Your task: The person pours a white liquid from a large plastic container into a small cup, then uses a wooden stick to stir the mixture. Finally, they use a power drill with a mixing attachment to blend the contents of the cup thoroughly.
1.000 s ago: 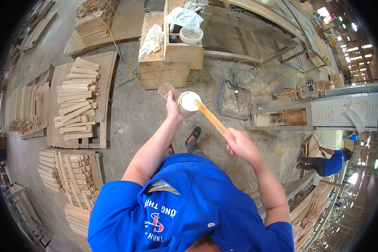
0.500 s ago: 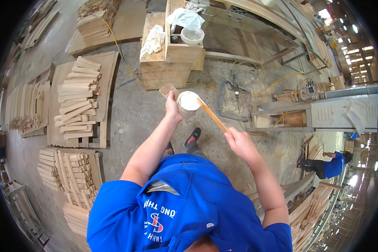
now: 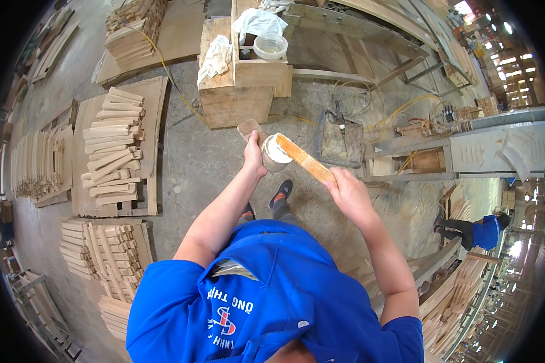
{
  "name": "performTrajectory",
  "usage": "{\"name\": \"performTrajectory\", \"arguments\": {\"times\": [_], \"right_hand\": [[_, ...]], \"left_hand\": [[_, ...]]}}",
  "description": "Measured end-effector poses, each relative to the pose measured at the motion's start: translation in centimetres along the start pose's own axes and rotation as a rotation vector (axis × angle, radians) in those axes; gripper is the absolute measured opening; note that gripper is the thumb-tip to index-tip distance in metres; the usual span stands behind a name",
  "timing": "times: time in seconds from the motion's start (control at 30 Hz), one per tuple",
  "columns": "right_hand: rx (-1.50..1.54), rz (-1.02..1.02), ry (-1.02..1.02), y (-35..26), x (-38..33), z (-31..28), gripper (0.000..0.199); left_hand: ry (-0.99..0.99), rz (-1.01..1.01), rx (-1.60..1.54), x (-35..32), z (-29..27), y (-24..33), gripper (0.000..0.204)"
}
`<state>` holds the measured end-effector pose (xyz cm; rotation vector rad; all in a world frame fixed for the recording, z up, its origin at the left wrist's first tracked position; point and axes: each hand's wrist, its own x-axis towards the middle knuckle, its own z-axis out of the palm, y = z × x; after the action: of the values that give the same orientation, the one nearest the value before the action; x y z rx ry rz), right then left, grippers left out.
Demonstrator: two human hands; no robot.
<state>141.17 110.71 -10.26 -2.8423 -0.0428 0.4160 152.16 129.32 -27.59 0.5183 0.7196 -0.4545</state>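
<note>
One person in a blue short-sleeved shirt stands over a rough grey concrete floor, both bare forearms stretched forward. The left hand is closed around a short, rounded block of pale wood, whose near end carries a thick white coating; the fingers wrap the block from below and the thumb lies along its side. The right hand is clamped on one flat, narrow wooden stick, light orange-brown and smooth, whose far tip rests on the white coating. Block and stick meet just in front of the person's chest, above the floor, with one dark shoe with a red trim visible beneath them.

Beyond the hands stands one square wooden crate of unfinished planks. On it lie two crumpled white cloths and one round, translucent plastic tub. To the right of the crate sits one dusty grey fabric bag, soft-sided and open at the top.

To the left, three flat boards bear stacks of short, curved, pale wooden pieces, too many to count, laid crosswise in layers. One yellow hose snakes across the floor toward the crate. At the far right another person in blue is bent low.
</note>
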Motion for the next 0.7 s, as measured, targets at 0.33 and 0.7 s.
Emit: {"name": "performTrajectory", "arguments": {"times": [0.33, 0.7], "right_hand": [[-0.017, -0.091, 0.063, 1.9, -2.1, -0.7, 0.024], [-0.208, -0.158, 0.112, 1.9, -2.4, 1.1, 0.052]], "left_hand": [[-0.008, 0.001, 0.027, -0.9, 0.5, 1.3, 0.055], [0.030, 0.019, 0.000, 0.1, 0.9, 0.9, 0.053]]}}
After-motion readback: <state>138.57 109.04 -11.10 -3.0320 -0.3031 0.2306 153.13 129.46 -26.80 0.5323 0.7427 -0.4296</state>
